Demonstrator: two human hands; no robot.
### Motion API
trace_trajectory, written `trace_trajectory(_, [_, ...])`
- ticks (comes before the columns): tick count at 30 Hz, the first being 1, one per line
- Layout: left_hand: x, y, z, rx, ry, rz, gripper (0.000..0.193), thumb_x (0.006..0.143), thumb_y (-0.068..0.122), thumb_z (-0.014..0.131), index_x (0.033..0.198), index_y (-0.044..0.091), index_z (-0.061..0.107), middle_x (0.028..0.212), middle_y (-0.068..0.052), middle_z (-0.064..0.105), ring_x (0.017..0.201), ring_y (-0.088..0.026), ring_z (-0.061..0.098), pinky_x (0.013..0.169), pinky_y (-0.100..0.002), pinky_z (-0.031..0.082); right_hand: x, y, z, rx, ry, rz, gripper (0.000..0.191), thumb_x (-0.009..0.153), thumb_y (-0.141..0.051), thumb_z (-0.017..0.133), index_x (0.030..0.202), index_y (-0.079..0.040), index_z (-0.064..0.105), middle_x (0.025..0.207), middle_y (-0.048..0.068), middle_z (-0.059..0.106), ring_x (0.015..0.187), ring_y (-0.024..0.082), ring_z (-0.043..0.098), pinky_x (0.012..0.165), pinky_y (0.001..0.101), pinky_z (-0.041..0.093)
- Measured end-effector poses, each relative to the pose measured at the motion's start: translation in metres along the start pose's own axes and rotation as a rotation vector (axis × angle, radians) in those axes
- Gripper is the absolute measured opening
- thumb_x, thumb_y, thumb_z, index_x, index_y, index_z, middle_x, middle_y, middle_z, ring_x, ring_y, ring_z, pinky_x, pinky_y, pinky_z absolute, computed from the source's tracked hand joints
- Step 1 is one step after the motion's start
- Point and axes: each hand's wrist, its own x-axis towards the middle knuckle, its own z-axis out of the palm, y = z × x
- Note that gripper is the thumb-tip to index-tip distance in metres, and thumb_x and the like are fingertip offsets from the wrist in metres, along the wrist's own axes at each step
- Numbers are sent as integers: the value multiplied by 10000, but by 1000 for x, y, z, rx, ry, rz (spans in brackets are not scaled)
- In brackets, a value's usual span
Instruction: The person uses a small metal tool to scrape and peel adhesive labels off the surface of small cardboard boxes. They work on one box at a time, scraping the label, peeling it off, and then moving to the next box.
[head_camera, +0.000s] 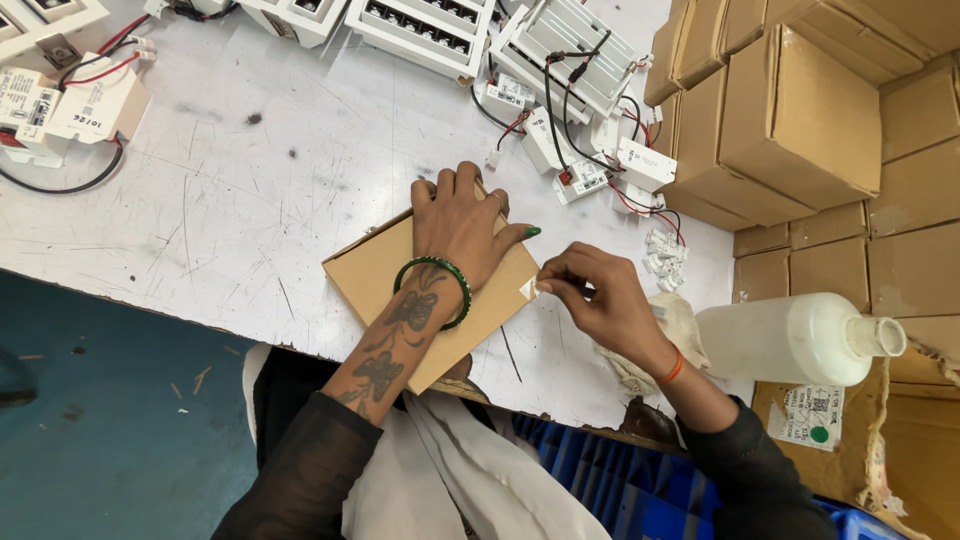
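Cardboard, a flat brown box (375, 280), lies at the near edge of the white, scratched bench (240, 200), tilted so one corner hangs just past the edge toward the person. The left hand (458, 228) rests flat on top of this box, fingers spread and pressing down, with a green bangle (433, 290) around the wrist and a dark tattoo running up the forearm. The right hand (595, 295) sits just beside the box's right edge, thumb and fingertips pinched on a small pale sticker (527, 289) at that edge; an orange band circles its wrist. Under the right wrist lies a crumpled off-white cloth (685, 325).

A white plastic bottle (790, 338) lies on its side to the right, its open neck pointing away from the hands. Stacked brown cartons (800, 120) fill the upper right. Along the far side of the bench sit white light fixtures (425, 28) and small white driver units (590, 170) with red and black wires. A cluster of small white connectors (665, 255) lies near the cartons. Blue crates (620, 480) show below the bench edge.
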Motion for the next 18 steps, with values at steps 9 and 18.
trace_trajectory(9, [3, -6, -4, 31, 11, -39, 517, 885, 600, 645, 1117, 155, 770, 1195, -136, 568, 1119, -279, 477, 914, -461, 311, -34, -3, -4, 141, 4, 30, 92, 889, -71, 749, 965, -21, 762, 873, 61, 729, 714, 110, 660, 629, 262, 543])
trace_trajectory(18, [-2, -2, -5, 24, 29, -29, 509, 880, 602, 648, 1095, 159, 778, 1217, -136, 569, 1132, -278, 479, 922, -461, 312, -34, 7, -6, -53, 145, 126, 78, 862, -79, 787, 925, -36, 774, 794, 47, 701, 594, 121, 588, 563, 275, 479])
